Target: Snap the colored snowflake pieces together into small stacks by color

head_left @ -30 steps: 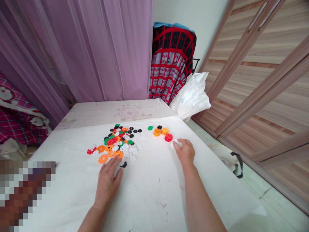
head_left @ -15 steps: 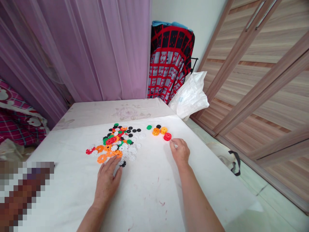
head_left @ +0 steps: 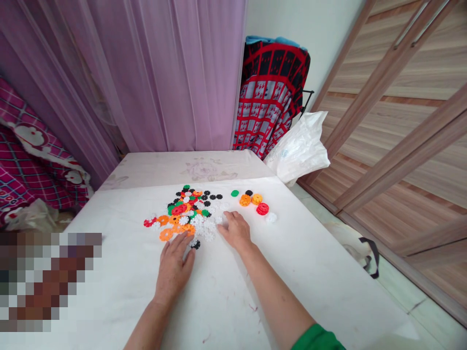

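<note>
Fingers (head_left: 226,218) of R hand (head_left: 236,232) hide some white discs (head_left: 208,227)

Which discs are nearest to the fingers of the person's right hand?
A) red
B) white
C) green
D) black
B. The right hand lies at the edge of the pile, with its fingertips right beside the white discs.

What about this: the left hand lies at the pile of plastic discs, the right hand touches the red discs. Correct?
No: the head view shows the right hand at the pile's white discs, not the red stack. Left hand: correct.
</note>
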`<control>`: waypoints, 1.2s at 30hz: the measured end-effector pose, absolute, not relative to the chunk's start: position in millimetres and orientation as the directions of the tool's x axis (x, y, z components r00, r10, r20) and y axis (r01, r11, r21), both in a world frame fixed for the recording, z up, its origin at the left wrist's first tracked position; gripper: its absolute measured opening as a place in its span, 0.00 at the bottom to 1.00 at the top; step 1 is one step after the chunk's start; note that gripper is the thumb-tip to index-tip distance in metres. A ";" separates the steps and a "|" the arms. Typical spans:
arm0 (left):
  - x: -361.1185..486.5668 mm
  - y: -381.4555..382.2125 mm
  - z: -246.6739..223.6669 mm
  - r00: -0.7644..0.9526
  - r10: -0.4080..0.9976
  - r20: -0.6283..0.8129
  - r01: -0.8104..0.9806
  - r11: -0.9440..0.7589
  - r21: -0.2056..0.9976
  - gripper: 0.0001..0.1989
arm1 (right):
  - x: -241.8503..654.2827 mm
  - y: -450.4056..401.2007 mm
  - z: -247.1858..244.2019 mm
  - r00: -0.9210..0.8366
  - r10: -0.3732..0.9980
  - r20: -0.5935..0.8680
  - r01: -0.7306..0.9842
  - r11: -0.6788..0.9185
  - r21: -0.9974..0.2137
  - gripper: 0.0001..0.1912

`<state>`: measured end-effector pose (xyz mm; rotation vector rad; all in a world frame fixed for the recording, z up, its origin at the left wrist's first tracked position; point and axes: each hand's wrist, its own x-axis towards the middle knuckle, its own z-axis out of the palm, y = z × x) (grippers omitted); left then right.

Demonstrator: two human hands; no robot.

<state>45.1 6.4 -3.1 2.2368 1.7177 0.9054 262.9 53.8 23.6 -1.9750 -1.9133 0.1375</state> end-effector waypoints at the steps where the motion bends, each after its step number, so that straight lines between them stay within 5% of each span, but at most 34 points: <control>1: 45.1 6.2 -2.9 0.149 0.923 0.355 0.813 -0.318 0.487 0.20 | 260.7 58.1 27.5 0.054 0.986 0.156 0.945 0.000 -0.326 0.19; 7: 45.0 6.4 -4.6 0.144 0.923 0.357 0.808 -0.318 0.496 0.20 | 256.3 69.3 35.3 0.031 0.997 0.077 0.943 -0.004 -0.334 0.11; 17: 44.3 7.5 -5.7 0.130 0.925 0.356 0.815 -0.305 0.494 0.20 | 272.0 50.2 6.3 0.018 0.946 0.323 0.925 0.107 -0.364 0.13; 25: 43.8 7.8 -7.9 0.139 0.926 0.351 0.821 -0.306 0.481 0.20 | 364.3 30.3 22.6 0.528 0.696 0.486 0.718 -0.061 -0.693 0.20; 36: 43.5 6.9 -6.1 0.144 0.924 0.354 0.824 -0.310 0.475 0.20 | 400.7 24.4 11.4 0.580 0.691 0.432 0.725 -0.194 -0.661 0.23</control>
